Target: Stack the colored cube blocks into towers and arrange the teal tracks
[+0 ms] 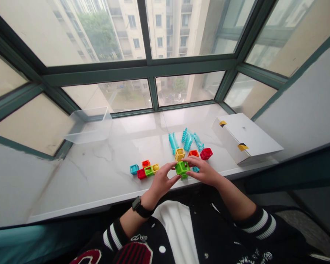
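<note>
Between my two hands is a green cube block (182, 168) with openings in its sides. My left hand (165, 178) pinches it from the left, fingers and thumb against its edge. From the right, my right hand (202, 169) grips the same block. More green shows just beneath it; I cannot tell if that is a second block. Right behind stands a yellow cube block (179, 154). An orange block (193, 153) and a red block (206, 153) sit beyond my right hand, which partly hides a blue block (195, 169).
Left of my hands lies a cluster with a blue block (134, 169), red block (141, 173), green block (149, 171) and others. Clear turquoise track pieces (187, 138) lie farther back. A transparent bin (90, 128) stands left, a white box (247, 137) right, on the marble-patterned sill (99, 176).
</note>
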Tool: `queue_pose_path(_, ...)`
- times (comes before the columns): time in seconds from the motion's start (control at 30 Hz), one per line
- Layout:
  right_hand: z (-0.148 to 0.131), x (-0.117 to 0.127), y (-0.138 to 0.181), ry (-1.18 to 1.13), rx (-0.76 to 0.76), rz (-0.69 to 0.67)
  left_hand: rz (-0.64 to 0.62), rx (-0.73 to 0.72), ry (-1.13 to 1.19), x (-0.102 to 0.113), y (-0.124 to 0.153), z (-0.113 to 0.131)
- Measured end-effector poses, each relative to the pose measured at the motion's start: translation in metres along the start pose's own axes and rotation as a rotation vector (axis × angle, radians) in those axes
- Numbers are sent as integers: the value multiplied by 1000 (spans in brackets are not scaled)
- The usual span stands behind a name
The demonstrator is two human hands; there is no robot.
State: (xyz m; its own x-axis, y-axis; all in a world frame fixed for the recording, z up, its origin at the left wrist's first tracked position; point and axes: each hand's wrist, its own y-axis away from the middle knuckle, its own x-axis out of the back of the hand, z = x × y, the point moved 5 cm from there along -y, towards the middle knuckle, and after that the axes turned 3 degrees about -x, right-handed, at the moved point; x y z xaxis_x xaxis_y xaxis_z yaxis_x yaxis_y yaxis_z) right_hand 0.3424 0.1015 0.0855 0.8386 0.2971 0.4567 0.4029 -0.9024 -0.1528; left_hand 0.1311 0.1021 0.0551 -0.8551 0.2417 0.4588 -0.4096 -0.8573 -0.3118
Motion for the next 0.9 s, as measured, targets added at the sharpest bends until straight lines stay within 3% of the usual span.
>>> queue_pose_path(0.1,8,9,5,29,-18,18,-54,19,12,-11,0,-11)
queue_pose_path(0.4,32,35,22,159,-104,198,-183,206,-65,-60,2,-80)
queue_pose_path(0.6,39,25,22,226,-96,146,-211,250,-12,-79,3,-82)
queue_pose_path(0.9,47,9,16,280,-103,88,-170,276,50,-76,6,-77)
